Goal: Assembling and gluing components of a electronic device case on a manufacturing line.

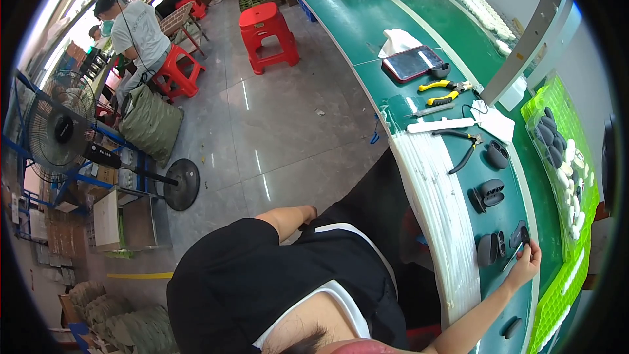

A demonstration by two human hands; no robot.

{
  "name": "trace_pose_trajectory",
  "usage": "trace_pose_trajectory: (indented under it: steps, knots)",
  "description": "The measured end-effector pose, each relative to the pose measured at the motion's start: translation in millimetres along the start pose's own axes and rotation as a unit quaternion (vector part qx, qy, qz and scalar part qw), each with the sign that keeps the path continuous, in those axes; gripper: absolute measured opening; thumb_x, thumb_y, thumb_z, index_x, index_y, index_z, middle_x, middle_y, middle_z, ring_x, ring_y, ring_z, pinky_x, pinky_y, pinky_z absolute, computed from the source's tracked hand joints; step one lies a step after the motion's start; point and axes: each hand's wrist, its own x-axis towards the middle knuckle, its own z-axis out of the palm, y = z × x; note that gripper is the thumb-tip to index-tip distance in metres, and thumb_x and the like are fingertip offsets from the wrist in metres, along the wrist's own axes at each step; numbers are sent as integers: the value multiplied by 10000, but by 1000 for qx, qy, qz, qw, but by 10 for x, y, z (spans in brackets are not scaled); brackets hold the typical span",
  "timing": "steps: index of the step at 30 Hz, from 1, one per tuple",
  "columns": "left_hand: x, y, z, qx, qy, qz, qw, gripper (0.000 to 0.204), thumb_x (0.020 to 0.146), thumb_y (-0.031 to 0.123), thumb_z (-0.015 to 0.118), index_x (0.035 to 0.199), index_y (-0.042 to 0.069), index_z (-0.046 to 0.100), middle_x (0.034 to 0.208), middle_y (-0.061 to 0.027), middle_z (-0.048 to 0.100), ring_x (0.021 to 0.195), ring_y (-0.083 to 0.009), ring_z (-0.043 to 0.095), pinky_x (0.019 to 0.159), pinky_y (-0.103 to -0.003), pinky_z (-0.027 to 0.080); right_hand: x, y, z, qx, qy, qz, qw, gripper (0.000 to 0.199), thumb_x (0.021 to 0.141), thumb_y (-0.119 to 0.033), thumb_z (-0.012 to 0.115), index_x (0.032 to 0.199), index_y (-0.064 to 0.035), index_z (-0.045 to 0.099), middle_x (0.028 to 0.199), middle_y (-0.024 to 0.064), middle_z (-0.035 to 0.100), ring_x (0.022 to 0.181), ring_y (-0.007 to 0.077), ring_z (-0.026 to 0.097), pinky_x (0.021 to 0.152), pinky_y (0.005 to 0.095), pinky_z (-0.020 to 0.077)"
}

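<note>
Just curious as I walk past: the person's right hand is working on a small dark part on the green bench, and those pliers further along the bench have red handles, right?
Not quite. The head view shows the pliers have yellow handles, not red. The rest holds: the right hand is on a small dark part on the green bench.

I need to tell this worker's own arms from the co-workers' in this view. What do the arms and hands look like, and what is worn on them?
Both arms are bare below short sleeves of a black top with a white band at the edge. The right hand wears no glove, and no watch or ring shows. The left forearm is bare too; the left hand is hidden behind the body.
</note>
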Motion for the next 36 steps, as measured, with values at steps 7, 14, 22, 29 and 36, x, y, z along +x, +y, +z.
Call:
trace_pose_trajectory:
  steps: [7,14,22,29,36]
  knots:
    - [-120,86,-55,50,0,5,999,368,632,252,656,960,83,656,1003,-156,628,899,-282,593,779,-361,454,-7,36,4,-4,-2,-4,1000,138,820,-61,543,929,-30,621,802,-14,580,596,35,443,523,155,352]
    - [-234,181,-131,17,-1,-9,1000,356,624,219,650,954,85,655,1026,-169,613,932,-323,574,798,-374,450,-2,37,-4,2,-1,0,1000,138,822,-64,545,932,-29,620,803,-13,581,599,37,446,524,159,356]
    - [-313,258,-258,72,-20,18,997,371,648,277,627,966,86,651,1033,-165,612,945,-329,568,806,-383,447,-13,25,-10,-10,5,5,1000,134,824,-63,544,927,-31,622,811,-12,585,605,37,451,525,162,357]
    - [-112,48,-28,96,4,37,995,364,614,170,642,967,79,648,1032,-174,607,955,-342,561,816,-384,445,-14,-23,19,-6,-6,2,1000,132,823,-62,543,925,-30,622,805,-8,583,601,40,449,523,165,357]
    - [-203,146,-152,91,5,49,995,377,608,182,654,972,85,648,1006,-174,617,920,-329,575,794,-391,451,-21,17,-1,-8,4,2,1000,131,820,-66,546,922,-34,622,797,-9,586,592,36,449,517,161,356]
